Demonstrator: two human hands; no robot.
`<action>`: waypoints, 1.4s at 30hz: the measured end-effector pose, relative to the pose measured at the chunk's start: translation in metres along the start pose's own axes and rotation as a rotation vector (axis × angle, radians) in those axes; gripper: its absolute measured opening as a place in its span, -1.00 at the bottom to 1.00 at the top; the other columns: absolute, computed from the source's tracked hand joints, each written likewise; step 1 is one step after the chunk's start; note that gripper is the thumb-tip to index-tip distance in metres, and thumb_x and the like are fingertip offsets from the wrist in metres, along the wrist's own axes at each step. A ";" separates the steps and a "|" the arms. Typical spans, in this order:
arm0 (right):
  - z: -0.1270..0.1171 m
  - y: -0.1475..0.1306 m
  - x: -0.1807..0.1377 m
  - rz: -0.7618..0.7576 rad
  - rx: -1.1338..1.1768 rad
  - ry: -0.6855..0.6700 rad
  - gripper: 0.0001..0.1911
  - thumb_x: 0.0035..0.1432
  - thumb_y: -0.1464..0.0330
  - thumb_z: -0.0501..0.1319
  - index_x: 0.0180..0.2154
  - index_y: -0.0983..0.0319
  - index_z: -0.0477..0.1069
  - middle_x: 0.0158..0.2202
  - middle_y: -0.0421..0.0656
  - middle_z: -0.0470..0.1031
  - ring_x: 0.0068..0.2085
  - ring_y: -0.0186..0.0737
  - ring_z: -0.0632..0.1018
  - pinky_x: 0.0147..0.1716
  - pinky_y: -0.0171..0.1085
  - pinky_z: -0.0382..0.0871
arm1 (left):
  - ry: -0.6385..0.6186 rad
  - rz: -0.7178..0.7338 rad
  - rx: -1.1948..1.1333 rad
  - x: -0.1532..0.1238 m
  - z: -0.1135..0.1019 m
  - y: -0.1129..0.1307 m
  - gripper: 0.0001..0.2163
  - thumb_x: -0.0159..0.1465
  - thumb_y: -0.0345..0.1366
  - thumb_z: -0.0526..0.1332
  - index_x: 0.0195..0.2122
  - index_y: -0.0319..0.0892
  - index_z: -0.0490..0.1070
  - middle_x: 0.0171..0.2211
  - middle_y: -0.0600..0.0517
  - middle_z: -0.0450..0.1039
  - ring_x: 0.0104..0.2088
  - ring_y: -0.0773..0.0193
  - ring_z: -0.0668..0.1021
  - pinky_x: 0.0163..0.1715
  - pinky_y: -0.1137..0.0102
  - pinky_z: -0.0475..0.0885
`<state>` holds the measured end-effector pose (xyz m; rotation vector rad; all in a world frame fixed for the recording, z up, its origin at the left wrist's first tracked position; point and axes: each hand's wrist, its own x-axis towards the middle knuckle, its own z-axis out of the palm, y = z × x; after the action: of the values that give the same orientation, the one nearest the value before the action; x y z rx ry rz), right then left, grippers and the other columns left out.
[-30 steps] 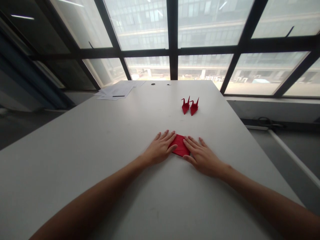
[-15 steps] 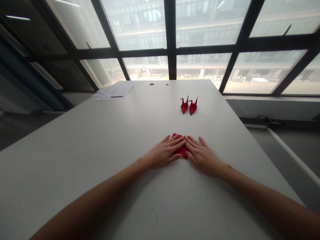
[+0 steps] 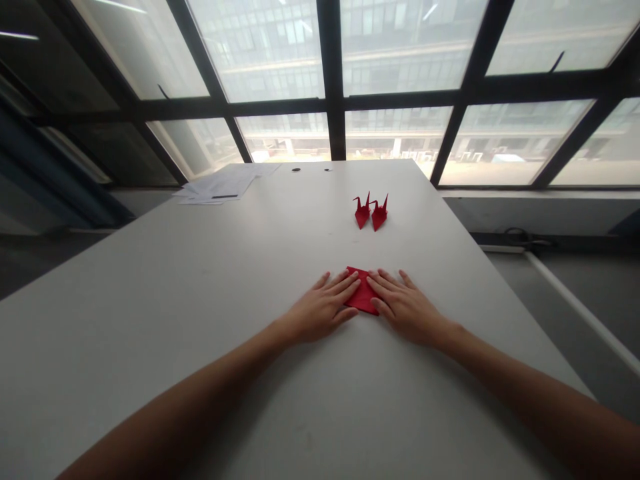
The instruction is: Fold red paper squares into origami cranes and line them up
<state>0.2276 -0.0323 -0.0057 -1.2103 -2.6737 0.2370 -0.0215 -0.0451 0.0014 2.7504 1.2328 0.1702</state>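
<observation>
A folded piece of red origami paper (image 3: 364, 293) lies flat on the white table. My left hand (image 3: 323, 308) rests on its left side, fingers stretched out and their tips on the paper. From the right, my right hand (image 3: 403, 307) lies flat over the paper's right edge, fingers extended and thumb near the lower corner. A red strip shows between the two hands; the paper's outer sides are partly hidden under the fingers. Beyond it stand two red paper cranes, a left crane (image 3: 363, 213) and a right crane (image 3: 380, 215), close side by side.
White paper sheets (image 3: 220, 183) with a dark pen (image 3: 225, 197) on them lie at the table's far left. Two small dark round spots are near the far edge. The white table (image 3: 175, 287) reaches toward large dark-framed windows (image 3: 335, 100).
My hands have slid apart from the paper's middle, so more red shows between them. The whole view has shifted slightly.
</observation>
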 end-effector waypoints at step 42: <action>0.003 -0.005 0.003 0.010 0.062 0.138 -0.38 0.43 0.16 -0.18 0.41 0.27 -0.10 0.42 -0.02 -0.02 0.42 -0.09 0.02 0.36 0.08 -0.09 | -0.046 0.019 0.015 0.002 -0.002 0.004 -0.30 0.40 0.16 -0.13 0.44 -0.03 -0.33 0.45 -0.04 -0.24 0.43 0.11 -0.10 0.37 0.11 -0.28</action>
<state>0.2215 -0.0336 -0.0072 -1.1776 -2.5245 0.2270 -0.0177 -0.0464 0.0045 2.7636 1.2020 0.0993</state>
